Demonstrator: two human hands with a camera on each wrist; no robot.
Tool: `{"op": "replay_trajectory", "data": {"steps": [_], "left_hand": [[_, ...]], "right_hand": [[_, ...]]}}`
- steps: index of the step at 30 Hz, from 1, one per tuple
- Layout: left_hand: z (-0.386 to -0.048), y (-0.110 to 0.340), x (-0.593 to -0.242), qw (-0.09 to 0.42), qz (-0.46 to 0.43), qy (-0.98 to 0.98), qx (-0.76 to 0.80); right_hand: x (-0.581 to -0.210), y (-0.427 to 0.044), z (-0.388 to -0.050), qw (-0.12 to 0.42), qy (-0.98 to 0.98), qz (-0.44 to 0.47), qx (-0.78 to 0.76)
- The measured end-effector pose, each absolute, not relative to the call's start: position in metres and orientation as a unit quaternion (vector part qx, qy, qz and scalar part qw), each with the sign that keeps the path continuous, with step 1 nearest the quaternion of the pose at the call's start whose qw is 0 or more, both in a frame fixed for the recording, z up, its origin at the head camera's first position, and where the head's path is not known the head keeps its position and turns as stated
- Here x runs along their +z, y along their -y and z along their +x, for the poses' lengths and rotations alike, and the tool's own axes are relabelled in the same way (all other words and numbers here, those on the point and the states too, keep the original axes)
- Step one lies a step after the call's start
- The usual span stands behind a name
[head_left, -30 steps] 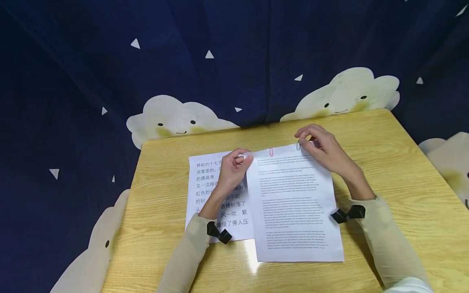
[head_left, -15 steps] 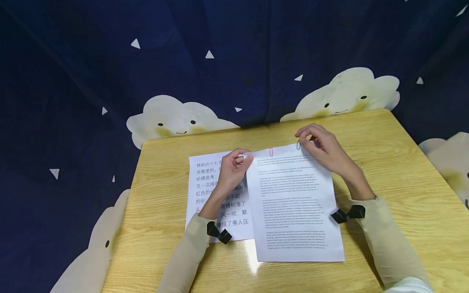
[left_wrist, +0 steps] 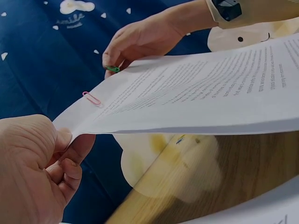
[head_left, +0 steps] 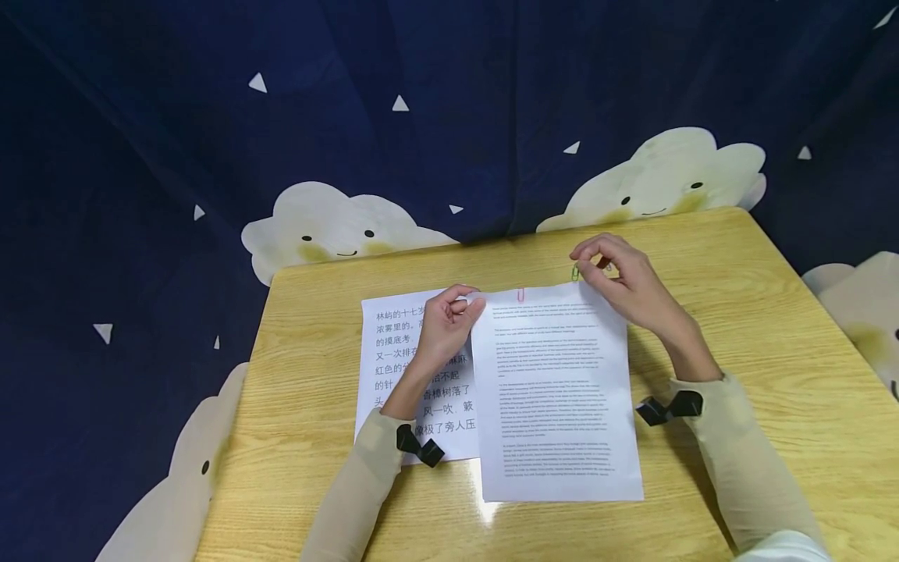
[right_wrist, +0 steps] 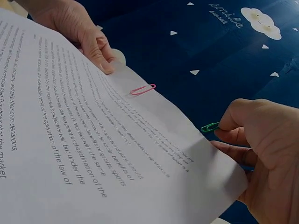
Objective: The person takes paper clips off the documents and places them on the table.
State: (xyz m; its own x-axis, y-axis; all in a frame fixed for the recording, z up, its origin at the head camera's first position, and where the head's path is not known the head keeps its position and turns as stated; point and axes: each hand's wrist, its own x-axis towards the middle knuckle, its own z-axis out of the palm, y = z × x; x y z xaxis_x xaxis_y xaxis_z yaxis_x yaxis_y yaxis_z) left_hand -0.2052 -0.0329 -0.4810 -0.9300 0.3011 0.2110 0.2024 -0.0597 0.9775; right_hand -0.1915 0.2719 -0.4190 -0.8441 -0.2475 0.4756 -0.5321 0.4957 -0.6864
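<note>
My left hand [head_left: 448, 324] pinches the top left corner of a printed English sheet [head_left: 555, 390], between thumb and curled fingers. The sheet's upper part is raised off the table; it looks like more than one layer. A pink paper clip [left_wrist: 91, 98] sits on its top edge. Near the top right corner, my right hand [head_left: 628, 289] pinches a green paper clip [right_wrist: 210, 127] between thumb and forefinger, right at the edge; whether it still touches the paper I cannot tell. Something small and blue [right_wrist: 247, 168] shows by the other right fingers, mostly hidden.
A sheet with large Chinese print [head_left: 449, 425] lies on the wooden table [head_left: 295, 484], partly under the left forearm and the English sheet. Beyond the table's back edge hangs a dark blue curtain [head_left: 449, 117] with clouds and white triangles.
My right hand has moved slightly up and right, drawing the green paper clip up from the top edge. The English sheet's lower part has swung a little left. My left hand has stayed put.
</note>
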Motion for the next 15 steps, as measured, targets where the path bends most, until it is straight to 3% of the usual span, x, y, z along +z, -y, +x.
{"op": "replay_trajectory", "data": {"steps": [15], "left_hand": [[-0.208, 0.035, -0.484, 0.043, 0.173, -0.686, 0.705]], "right_hand": [[-0.416, -0.283, -0.192, 0.172, 0.860, 0.223, 0.426]]}}
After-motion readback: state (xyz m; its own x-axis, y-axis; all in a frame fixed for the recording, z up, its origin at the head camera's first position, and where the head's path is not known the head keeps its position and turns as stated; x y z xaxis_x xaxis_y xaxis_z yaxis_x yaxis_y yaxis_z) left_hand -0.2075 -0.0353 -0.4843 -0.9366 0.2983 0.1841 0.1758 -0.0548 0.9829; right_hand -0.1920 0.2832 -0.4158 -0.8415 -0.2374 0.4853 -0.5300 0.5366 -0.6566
